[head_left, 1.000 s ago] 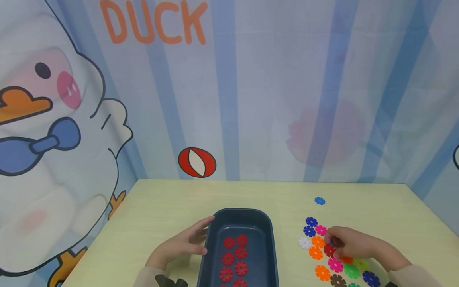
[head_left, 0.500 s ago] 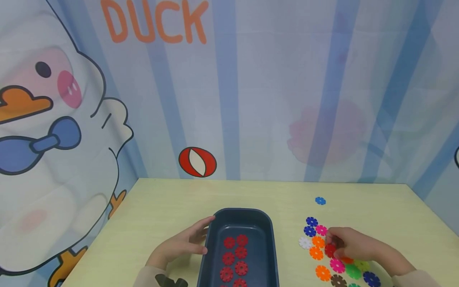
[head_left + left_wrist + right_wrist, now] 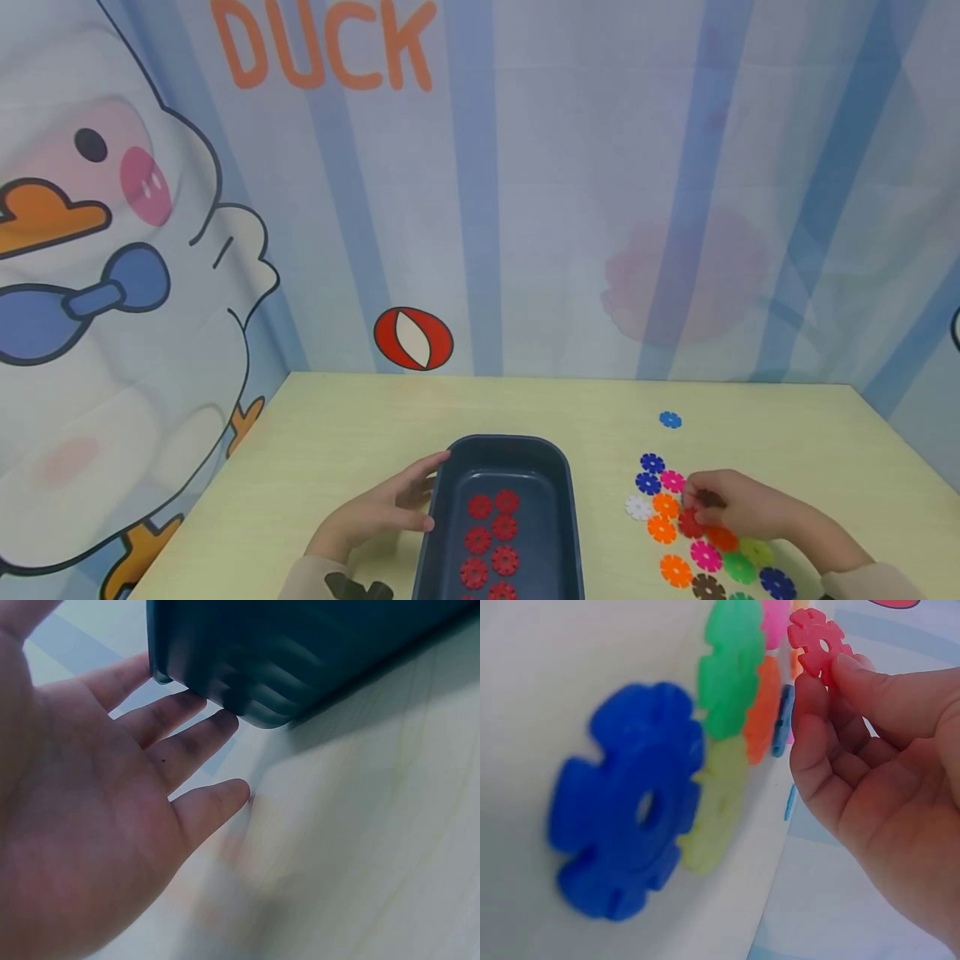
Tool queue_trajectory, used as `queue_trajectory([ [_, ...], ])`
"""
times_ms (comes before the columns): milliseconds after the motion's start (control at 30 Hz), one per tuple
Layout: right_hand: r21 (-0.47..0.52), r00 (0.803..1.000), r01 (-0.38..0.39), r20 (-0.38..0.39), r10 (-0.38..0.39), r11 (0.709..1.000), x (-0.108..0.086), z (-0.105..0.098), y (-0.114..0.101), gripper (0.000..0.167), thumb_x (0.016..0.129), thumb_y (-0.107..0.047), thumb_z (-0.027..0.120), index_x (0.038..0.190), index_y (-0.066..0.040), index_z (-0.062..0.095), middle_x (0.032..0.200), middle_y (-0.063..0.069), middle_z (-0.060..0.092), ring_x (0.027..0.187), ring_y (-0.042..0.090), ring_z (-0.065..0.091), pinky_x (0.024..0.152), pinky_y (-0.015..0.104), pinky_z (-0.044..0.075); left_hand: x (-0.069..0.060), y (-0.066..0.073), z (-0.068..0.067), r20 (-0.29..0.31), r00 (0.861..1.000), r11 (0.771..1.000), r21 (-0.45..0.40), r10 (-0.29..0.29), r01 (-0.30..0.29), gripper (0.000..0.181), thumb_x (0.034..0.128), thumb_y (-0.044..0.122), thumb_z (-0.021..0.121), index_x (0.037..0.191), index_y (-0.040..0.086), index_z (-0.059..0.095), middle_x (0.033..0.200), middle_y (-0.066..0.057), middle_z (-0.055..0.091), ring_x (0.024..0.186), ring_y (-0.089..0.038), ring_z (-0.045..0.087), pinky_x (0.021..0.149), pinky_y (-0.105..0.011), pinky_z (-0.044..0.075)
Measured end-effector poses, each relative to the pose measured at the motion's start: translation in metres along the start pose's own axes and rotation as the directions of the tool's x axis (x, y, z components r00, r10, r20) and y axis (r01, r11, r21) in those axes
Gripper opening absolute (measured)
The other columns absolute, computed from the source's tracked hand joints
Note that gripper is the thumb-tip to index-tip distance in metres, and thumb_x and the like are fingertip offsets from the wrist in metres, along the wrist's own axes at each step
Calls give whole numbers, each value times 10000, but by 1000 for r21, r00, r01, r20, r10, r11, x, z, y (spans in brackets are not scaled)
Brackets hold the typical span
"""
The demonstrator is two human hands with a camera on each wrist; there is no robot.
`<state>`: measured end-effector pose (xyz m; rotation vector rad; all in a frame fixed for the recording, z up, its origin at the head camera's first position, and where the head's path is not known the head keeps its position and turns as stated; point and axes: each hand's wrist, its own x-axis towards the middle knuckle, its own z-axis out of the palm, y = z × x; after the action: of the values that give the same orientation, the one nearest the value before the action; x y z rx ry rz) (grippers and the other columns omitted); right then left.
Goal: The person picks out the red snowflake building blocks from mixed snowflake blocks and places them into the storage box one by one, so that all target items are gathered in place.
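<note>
In the head view my left hand touches the left side of a dark blue tray. The left wrist view shows its fingers extended, some fingertips against the tray's outer wall. Red flower-shaped discs lie in the tray in two columns. To the right, my right hand pinches a red flower-shaped disc between thumb and fingers, raised off the table in the right wrist view. Below and around that hand are an orange disc, a pink disc and a green disc.
More flower discs are scattered on the pale wooden table: a white disc, a brown disc, a dark blue disc and a lone light blue disc farther back. A printed curtain hangs behind the table.
My right hand has lifted slightly with the red disc, showing more of the orange disc under it. The left hand and the tray have stayed put.
</note>
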<state>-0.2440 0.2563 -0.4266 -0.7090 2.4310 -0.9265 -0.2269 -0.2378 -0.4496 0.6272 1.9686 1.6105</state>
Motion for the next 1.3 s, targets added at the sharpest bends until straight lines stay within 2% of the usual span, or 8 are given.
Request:
queue_trajectory([
  [200,-20,996,91,-18,-92,996,2,-3,-13,97,918,-17,591,860,-81,547,777,-19,541,683,81,496,616,216,458,-1,1,0,6,1000,1000,4,8,-8,851,886,208,677,1551,154,148,1598,-165,136,1440,-435,163,1124,-613,208],
  [400,12,975,221,-15,-221,975,7,-7,-38,84,947,-32,561,878,-68,528,765,-38,516,649,85,492,576,238,460,-1,3,1,6,1000,1000,8,14,-14,848,888,195,673,1551,144,146,1599,-172,126,1440,-441,157,1123,-612,211],
  [667,11,953,302,-7,-302,953,16,1,-81,57,931,-64,598,937,-89,547,845,-26,571,745,117,574,685,263,539,1,0,-1,5,1000,1000,3,11,-11,849,883,190,676,1551,154,153,1600,-164,130,1443,-435,150,1130,-605,201],
  [767,1,931,364,12,-364,931,21,10,-96,57,931,-96,608,945,-108,554,871,-40,592,775,70,580,712,270,551,1,-1,-2,4,1000,1000,0,6,-6,849,882,191,679,1551,161,156,1601,-160,130,1444,-432,149,1134,-598,198],
  [900,-14,882,469,48,-468,883,29,22,-114,36,947,-137,595,949,-127,560,875,-53,607,767,15,560,684,235,535,1,0,-2,14,1000,1000,2,14,-14,847,889,181,671,1552,149,145,1602,-166,118,1446,-432,140,1138,-589,195],
  [1100,-35,826,558,116,-551,829,43,44,-138,80,942,-62,588,942,-141,583,861,-52,579,760,-27,494,652,192,515,1,1,-2,32,999,999,-10,35,-35,841,894,157,655,1552,131,131,1601,-176,110,1447,-433,133,1141,-588,187],
  [1200,-32,817,564,169,-552,825,50,55,-144,110,933,-25,590,952,-134,587,868,-54,574,755,-43,477,671,179,518,1,1,-1,34,999,999,-14,33,-32,842,895,158,655,1551,127,128,1600,-179,108,1446,-434,135,1140,-590,187],
  [1300,-32,819,553,208,-535,833,56,65,-148,121,927,-8,590,947,-127,596,859,-63,569,729,-56,458,668,164,511,0,1,-1,31,999,1000,-9,27,-26,841,896,167,655,1551,129,130,1600,-181,110,1444,-436,141,1137,-592,195],
])
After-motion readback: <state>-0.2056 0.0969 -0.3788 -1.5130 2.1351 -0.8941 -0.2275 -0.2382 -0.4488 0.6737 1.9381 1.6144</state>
